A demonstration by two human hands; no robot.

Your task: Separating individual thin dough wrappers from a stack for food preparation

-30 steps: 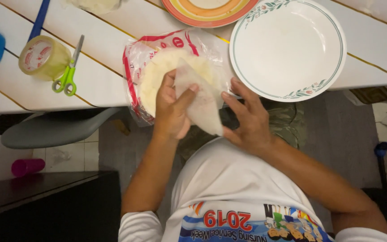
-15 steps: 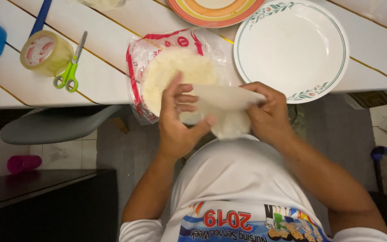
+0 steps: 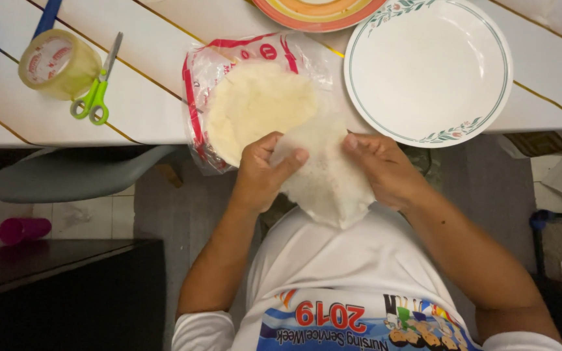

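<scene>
Both hands hold one thin, pale tortilla (image 3: pixel 326 179) in the air just off the table edge (image 3: pixel 66 133), above the person's lap. The left hand (image 3: pixel 261 172) pinches its edge at 9 o'clock, thumb on top, and the right hand (image 3: pixel 382 169) grips the opposite edge at 3 o'clock with curled fingers, so neither hand is free. The sheet hangs soft and a little wrinkled, and its long axis runs from 12 to 6 o'clock, toward the body. The rest of the stack (image 3: pixel 258 107), round and floury, lies in an open clear plastic bag (image 3: pixel 196 97) with red print at 11 o'clock from the hands, closer to the left one. An empty white plate (image 3: pixel 489 104) with a green floral rim sits at 1 o'clock, nearer the right hand. Far at 10 o'clock lie green-handled scissors (image 3: pixel 95 91) and a tape roll (image 3: pixel 56 62).
</scene>
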